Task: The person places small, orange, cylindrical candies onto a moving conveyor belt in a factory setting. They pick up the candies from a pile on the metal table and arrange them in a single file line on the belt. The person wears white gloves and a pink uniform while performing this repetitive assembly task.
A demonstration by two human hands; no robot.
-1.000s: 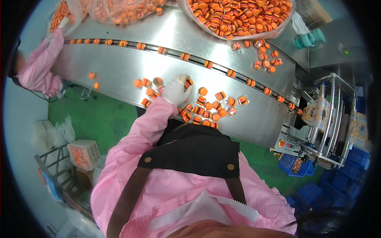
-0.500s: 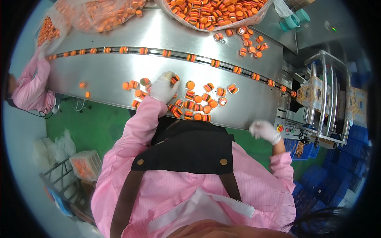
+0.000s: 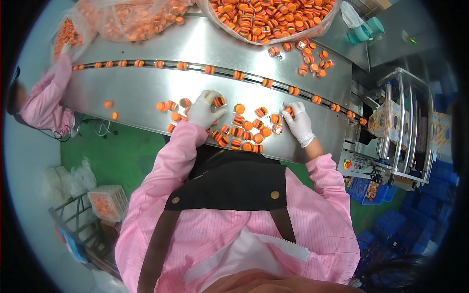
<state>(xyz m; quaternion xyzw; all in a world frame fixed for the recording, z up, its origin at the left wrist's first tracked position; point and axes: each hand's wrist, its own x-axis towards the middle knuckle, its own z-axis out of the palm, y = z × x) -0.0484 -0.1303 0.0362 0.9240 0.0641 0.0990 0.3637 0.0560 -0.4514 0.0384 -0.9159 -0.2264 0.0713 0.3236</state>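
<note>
Small burger-shaped candies in orange, red and dark layers, several in clear plastic, lie scattered over the steel table. My left hand [image 3: 205,111], in a white glove, is among them with its fingers closed on a layered candy [image 3: 220,101]. My gloved right hand [image 3: 299,123] rests at the right edge of the scattered group, its fingertips around another candy [image 3: 289,111]. Between my hands lies a loose cluster of candies [image 3: 247,125]. Others, such as one candy [image 3: 171,105], sit left of my left hand, which partly hides some.
Spaced candies ride on a narrow conveyor track [image 3: 251,76] beyond my hands, toward a wrapping machine [image 3: 400,115] at the right. A big clear bag of candies [image 3: 273,22] stands at the far side. At the far left, a co-worker's pink sleeve [image 3: 51,90] reaches toward another bag [image 3: 66,34].
My right hand has come in from beside the table's right front edge and closed on a candy. My left hand keeps its candy in nearly the same place. Candies on the track have shifted.
</note>
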